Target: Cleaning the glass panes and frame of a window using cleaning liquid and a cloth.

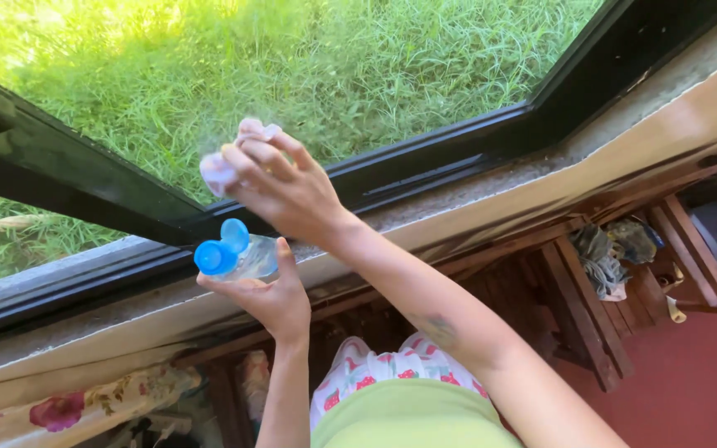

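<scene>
Glass (pixel 425 75) is mid-wipe, judging by the right hand (pixel 280 187) pressing a cloth (pixel 219 170) on it; left hand (pixel 271 299) grips a bottle (pixel 246 257) (blue cap open).

The bottle (pixel 246 259) gripped in the left hand (pixel 271 300) is clear, glossy plastic with a smooth blue flip cap (pixel 220 249). The right hand (pixel 285 192) grips soft pale cloth (pixel 224 166) against smooth glass (pixel 309 66); below both grips, the sill (pixel 491 178) is rough and matt.

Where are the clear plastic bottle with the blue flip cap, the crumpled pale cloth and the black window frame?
Clear plastic bottle with blue flip cap (pixel 246 259): head view, clear body.
Crumpled pale cloth (pixel 216 170): head view, left fold.
Black window frame (pixel 60 170): head view, left bar.
</scene>
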